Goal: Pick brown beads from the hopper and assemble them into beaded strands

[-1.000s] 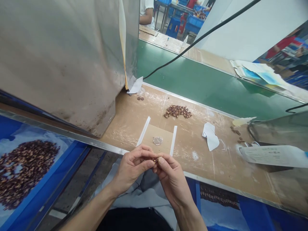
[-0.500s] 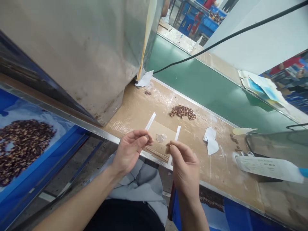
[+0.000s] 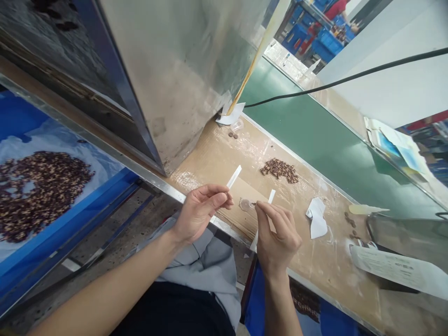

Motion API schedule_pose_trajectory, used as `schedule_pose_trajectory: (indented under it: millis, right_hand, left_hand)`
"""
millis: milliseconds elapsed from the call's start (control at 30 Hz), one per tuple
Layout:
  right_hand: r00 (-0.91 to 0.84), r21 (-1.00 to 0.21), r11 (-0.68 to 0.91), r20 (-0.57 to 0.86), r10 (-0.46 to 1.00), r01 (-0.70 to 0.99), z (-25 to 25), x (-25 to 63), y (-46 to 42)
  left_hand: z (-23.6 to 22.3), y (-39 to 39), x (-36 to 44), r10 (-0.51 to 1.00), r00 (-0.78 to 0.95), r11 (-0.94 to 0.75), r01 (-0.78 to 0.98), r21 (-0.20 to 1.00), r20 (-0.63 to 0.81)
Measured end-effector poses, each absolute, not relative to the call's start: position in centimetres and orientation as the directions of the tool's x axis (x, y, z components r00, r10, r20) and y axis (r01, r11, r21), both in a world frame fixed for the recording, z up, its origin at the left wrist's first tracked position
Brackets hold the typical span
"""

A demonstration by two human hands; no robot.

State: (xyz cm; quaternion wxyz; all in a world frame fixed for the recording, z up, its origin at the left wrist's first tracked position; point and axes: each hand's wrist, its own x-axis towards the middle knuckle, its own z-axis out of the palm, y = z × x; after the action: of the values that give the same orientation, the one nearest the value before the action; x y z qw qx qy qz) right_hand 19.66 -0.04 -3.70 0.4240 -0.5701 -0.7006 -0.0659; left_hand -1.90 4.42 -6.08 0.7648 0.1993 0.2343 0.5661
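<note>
On a cardboard sheet [image 3: 241,223] lies a small clear round piece [image 3: 245,204] with a ring-like edge. My right hand [image 3: 278,228] pinches a small brown piece [image 3: 254,204] between thumb and forefinger, right at the edge of the clear round piece. To the left, my left hand [image 3: 206,207] is closed, thumb pressed against the fingers; whatever is in them is hidden. White strips, one on the left [image 3: 234,176] and one on the right [image 3: 271,196], lie along the sheet's sides. Beyond them is a heap of small brown and tan pieces [image 3: 279,170].
A large metal housing [image 3: 175,70] rises at the left. A blue tray [image 3: 70,205] below it holds many brown pieces. Crumpled white paper [image 3: 317,218] and a labelled translucent bottle [image 3: 399,268] lie right. A black cable [image 3: 336,87] crosses above the green panel [image 3: 290,109].
My right hand has turned, bringing its pinching fingertips leftward to the clear round piece's edge. My left hand stays closed beside the sheet. The camera view has shifted, moving the bench slightly rightward.
</note>
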Motion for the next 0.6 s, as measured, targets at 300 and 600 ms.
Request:
schedule_pose_trajectory:
  millis: [300, 600]
  right_hand:
    - [-0.044, -0.306, 0.336, 0.678, 0.734, 0.891, -3.68, 19.44, 0.17]
    - [-0.045, -0.311, 0.330, 0.665, 0.746, 0.891, -4.14, 19.73, -0.18]
  left_hand:
    - [-6.34, 4.29, -1.89, 0.955, 0.256, 0.296, -0.775, 0.558, -0.150]
    - [-6.16, 4.22, -1.92, 0.950, 0.267, 0.311, -0.776, 0.550, -0.160]
